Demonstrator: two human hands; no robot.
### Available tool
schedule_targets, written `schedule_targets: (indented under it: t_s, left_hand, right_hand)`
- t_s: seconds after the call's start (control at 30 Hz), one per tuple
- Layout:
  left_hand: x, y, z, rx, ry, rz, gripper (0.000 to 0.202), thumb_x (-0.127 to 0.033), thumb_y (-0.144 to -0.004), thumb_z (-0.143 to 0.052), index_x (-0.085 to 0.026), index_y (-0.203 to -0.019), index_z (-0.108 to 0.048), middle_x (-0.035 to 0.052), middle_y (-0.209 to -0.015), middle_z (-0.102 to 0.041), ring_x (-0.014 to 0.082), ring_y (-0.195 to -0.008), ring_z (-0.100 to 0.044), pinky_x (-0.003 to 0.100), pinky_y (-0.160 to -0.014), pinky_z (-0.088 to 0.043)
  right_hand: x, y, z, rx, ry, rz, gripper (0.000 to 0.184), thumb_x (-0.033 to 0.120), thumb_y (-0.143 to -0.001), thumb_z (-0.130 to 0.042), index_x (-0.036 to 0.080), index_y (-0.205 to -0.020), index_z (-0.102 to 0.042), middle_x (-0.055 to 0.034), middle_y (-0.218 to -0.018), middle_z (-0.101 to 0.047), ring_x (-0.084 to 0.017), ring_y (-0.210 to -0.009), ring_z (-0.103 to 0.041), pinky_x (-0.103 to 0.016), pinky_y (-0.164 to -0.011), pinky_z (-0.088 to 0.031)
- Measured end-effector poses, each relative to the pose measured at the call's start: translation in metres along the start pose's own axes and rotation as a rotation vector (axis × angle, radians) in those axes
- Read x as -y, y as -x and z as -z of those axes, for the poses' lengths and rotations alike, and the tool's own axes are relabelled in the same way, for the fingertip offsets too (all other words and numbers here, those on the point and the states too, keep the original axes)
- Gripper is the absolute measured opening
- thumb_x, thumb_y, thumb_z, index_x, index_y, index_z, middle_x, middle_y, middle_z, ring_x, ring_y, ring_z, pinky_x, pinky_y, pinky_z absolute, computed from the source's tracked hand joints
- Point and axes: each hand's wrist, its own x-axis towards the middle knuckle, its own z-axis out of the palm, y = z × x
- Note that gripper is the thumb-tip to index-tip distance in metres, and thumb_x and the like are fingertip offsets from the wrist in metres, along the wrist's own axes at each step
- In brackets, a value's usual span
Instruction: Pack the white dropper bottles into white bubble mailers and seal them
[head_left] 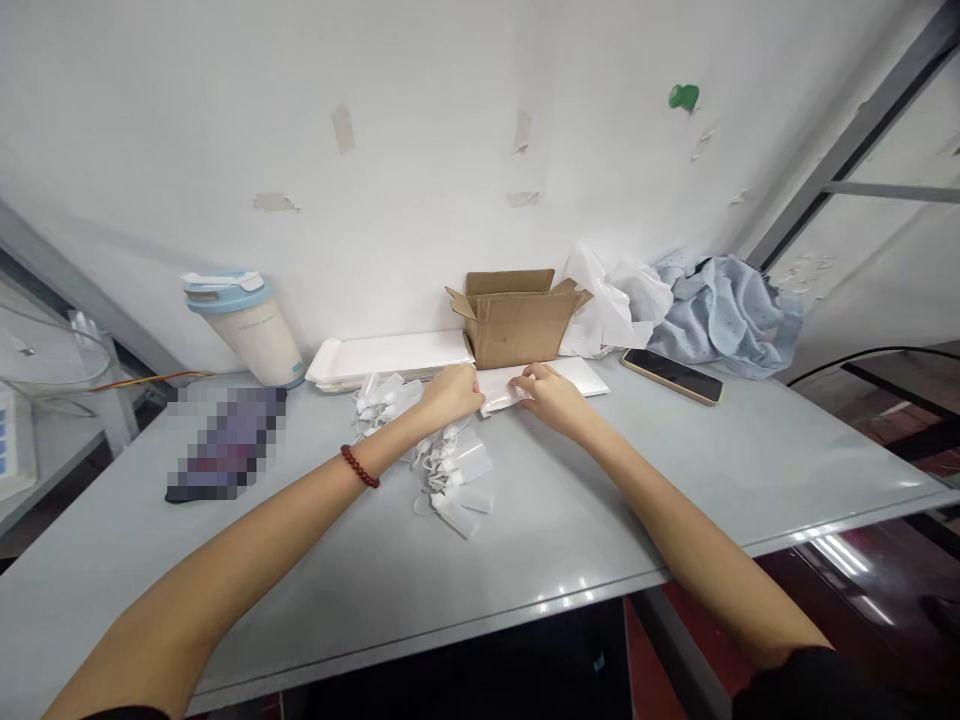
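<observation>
Bare forearms are spanning the foreground of my feed, with a black sleeve showing at the lower right and a dark red bead bracelet circling the left wrist. From my distant seat I am seeing both hands meeting at a flat white packet, which is lying on the grey table just in front of an open cardboard box. My left hand is curling inward by the packet's left end; its fingertips are mostly hiding from me, so I cannot tell whether they are gripping the edge. My right hand is resting bent fingers and thumb on the packet's top, touching it, though I cannot tell whether they are pinching. Translucent plastic pieces with loops are heaping under and beside the left wrist. Behind that hand, a white stack is lying against the wall. Farther left, a blue-lidded tumbler is standing; rightward, a phone is lying before a crumpled blue cloth.
</observation>
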Motion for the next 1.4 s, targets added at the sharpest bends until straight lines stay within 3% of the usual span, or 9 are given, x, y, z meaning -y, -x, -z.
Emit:
schedule_targets:
  t_s: [0.23, 0.47, 0.67, 0.97, 1.1, 1.27, 1.4]
  left_hand:
    - [0.02, -0.006, 0.026, -0.135, -0.252, 0.037, 0.025, -0.014, -0.081, -0.046, -0.013, -0.096, -0.067, 0.0158, -0.094, -0.068, 0.0288, -0.088, -0.064, 0.033, -0.068, -0.047]
    - [0.05, -0.017, 0.037, -0.157, -0.451, 0.003, 0.023, -0.015, -0.085, -0.048, -0.012, -0.094, -0.068, 0.0168, -0.093, -0.067, 0.0296, -0.094, -0.06, 0.034, -0.068, -0.047]
    - [0.047, -0.013, 0.035, -0.139, -0.567, -0.141, 0.03, 0.001, -0.081, -0.041, -0.009, -0.09, -0.068, 0.0185, -0.094, -0.065, 0.0295, -0.105, -0.052, 0.032, -0.067, -0.044]
    - [0.037, -0.007, 0.038, -0.224, -0.621, -0.103, 0.033, 0.007, -0.077, -0.041, -0.004, -0.098, -0.064, 0.0211, -0.093, -0.064, 0.0311, -0.099, -0.053, 0.032, -0.064, -0.041]
    - [0.03, 0.012, 0.037, -0.383, -0.666, -0.175, 0.027, 0.004, -0.076, -0.044, -0.006, -0.09, -0.064, 0.0201, -0.089, -0.062, 0.0314, -0.095, -0.052, 0.034, -0.062, -0.04]
    - [0.018, 0.047, 0.026, -0.68, -0.732, -0.421, 0.019, -0.002, -0.081, -0.047, -0.011, -0.072, -0.061, 0.0139, -0.075, -0.06, 0.0274, -0.078, -0.054, 0.035, -0.06, -0.038]
    - [0.007, 0.072, 0.012, -0.851, -0.685, -0.634, 0.021, -0.004, -0.084, -0.048, -0.014, -0.071, -0.061, 0.0077, -0.071, -0.061, 0.021, -0.069, -0.053, 0.032, -0.058, -0.036]
  right_hand:
    - [0.002, 0.0, -0.001, 0.001, -0.002, 0.006, 0.028, 0.02, -0.084, -0.061, 0.022, -0.113, -0.062, -0.0109, -0.114, -0.058, -0.025, -0.105, -0.055, -0.033, -0.085, -0.042]
    - [0.005, 0.003, 0.002, 0.0, -0.032, -0.007, 0.03, 0.026, -0.083, -0.064, 0.02, -0.112, -0.061, -0.0118, -0.116, -0.056, -0.025, -0.105, -0.054, -0.035, -0.085, -0.041]
    - [0.009, 0.005, 0.005, -0.009, -0.063, 0.002, 0.028, 0.029, -0.082, -0.066, 0.019, -0.108, -0.061, -0.0106, -0.114, -0.057, -0.024, -0.105, -0.054, -0.035, -0.086, -0.04]
    - [0.011, 0.005, 0.007, -0.066, -0.083, 0.011, 0.038, 0.04, -0.083, -0.064, 0.016, -0.112, -0.059, -0.0146, -0.114, -0.058, -0.027, -0.103, -0.056, -0.039, -0.084, -0.043]
    - [0.015, 0.005, 0.005, -0.217, -0.125, 0.068, 0.046, 0.044, -0.083, -0.062, 0.014, -0.116, -0.055, -0.016, -0.113, -0.057, -0.03, -0.103, -0.054, -0.043, -0.083, -0.046]
    - [0.037, 0.011, 0.013, -0.533, -0.153, 0.254, 0.051, 0.037, -0.084, -0.061, 0.013, -0.126, -0.045, -0.019, -0.121, -0.051, -0.03, -0.109, -0.049, -0.046, -0.089, -0.045]
    - [0.063, 0.023, 0.022, -0.521, -0.1, 0.299, 0.041, 0.02, -0.089, -0.047, 0.011, -0.128, -0.043, -0.0192, -0.122, -0.053, -0.029, -0.114, -0.047, -0.046, -0.092, -0.043]
